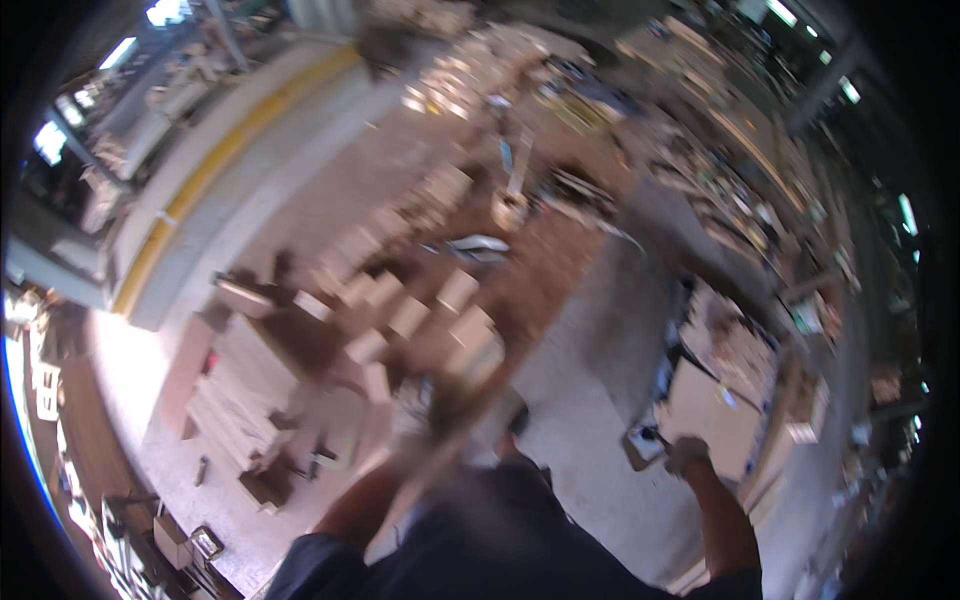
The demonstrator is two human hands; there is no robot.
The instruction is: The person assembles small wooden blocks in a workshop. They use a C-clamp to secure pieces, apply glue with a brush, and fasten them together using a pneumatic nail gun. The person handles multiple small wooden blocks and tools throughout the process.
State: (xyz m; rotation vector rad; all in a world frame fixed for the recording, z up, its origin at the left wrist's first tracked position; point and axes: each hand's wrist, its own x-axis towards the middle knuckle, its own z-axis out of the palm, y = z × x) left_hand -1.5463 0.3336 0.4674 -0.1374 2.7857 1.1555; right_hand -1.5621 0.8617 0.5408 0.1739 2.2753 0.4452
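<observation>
dark shirt [480, 540], blurred left hand [408, 443] near blocks [408, 317]

A woodworking workshop, by the look of it: pale wooden blocks [408, 316] lie strewn just left of centre, stacked boards [240, 390] stand towards eight o'clock, more cut wood [470, 70] piles up at twelve, long timbers [760, 140] lie at two, and brown, sawdust-like litter [545, 265] covers the middle floor.
</observation>
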